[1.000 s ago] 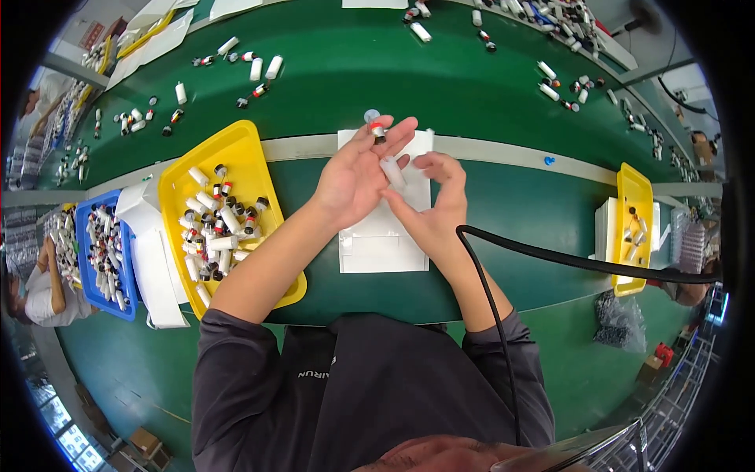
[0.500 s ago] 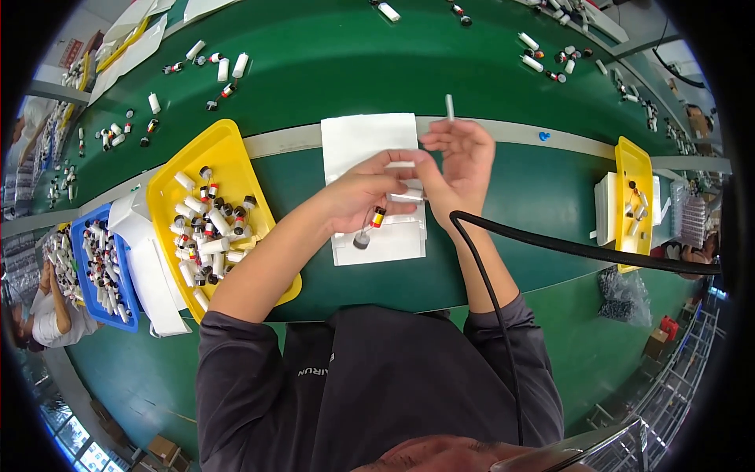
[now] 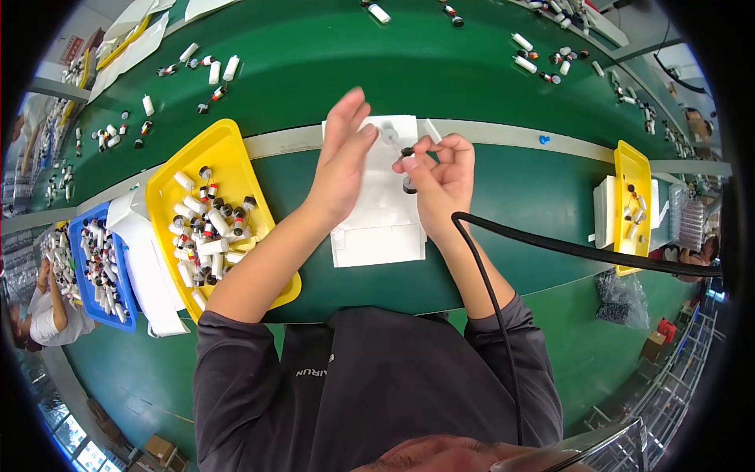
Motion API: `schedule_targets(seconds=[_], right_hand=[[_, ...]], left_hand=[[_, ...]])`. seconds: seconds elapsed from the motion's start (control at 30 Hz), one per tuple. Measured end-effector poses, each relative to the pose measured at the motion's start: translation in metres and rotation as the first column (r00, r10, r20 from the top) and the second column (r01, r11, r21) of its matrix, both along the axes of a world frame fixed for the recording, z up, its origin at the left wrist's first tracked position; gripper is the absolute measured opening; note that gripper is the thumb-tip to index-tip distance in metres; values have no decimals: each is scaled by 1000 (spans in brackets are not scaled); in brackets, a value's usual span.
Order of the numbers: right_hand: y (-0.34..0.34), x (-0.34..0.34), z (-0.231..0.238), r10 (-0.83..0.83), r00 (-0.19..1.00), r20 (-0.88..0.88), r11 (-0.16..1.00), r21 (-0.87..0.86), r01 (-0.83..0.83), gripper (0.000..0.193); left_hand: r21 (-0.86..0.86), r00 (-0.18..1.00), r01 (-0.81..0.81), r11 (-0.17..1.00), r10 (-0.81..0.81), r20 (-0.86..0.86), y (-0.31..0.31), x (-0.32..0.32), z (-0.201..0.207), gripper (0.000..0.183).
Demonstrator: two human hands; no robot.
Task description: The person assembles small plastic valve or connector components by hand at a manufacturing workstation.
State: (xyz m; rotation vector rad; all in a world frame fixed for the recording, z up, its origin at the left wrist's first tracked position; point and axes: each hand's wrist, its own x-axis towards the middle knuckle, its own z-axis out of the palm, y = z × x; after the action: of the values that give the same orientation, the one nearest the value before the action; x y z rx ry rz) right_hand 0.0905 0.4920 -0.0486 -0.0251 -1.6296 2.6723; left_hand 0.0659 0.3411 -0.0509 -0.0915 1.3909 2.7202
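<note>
My left hand [image 3: 340,161] is raised over the white sheet, its fingers stretched out and nothing gripped in them. My right hand [image 3: 445,177] pinches a small black-ended part [image 3: 406,152] between thumb and fingertips. A dark round end [image 3: 409,186] hangs just below that pinch. From among the right fingers a slim white cylinder [image 3: 432,131] sticks up. Between the hands is a pale, blurred round piece [image 3: 389,135]; whether it is joined to the held part I cannot tell. Beneath both hands lies the white sheet [image 3: 377,214] on the green table.
At my left stand a yellow tray [image 3: 164,206] of white cylinders and small wired parts, and a blue tray [image 3: 127,275] of similar pieces. Ahead, a green belt [image 3: 314,63] carries scattered pieces. A black cable [image 3: 582,249] crosses on the right, before another yellow tray [image 3: 624,157].
My hands have drawn apart; the left moved up and its fingers straightened, while the right came lower and now pinches the small part. Pieces on the belt have shifted slightly left.
</note>
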Motion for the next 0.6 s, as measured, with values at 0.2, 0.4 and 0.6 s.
schedule_targets(seconds=[0.2, 0.4, 0.6], right_hand=[[19, -13, 5, 29, 991, 130, 918, -396, 25, 30], [24, -13, 15, -78, 995, 66, 988, -126, 85, 32], [18, -9, 4, -94, 995, 44, 995, -18, 95, 36]], left_hand=[[-396, 896, 441, 806, -420, 143, -15, -4, -11, 36], [-591, 904, 270, 760, -411, -115, 14, 7, -5, 42], [-108, 876, 467, 878, -476, -77, 19, 5, -3, 43]])
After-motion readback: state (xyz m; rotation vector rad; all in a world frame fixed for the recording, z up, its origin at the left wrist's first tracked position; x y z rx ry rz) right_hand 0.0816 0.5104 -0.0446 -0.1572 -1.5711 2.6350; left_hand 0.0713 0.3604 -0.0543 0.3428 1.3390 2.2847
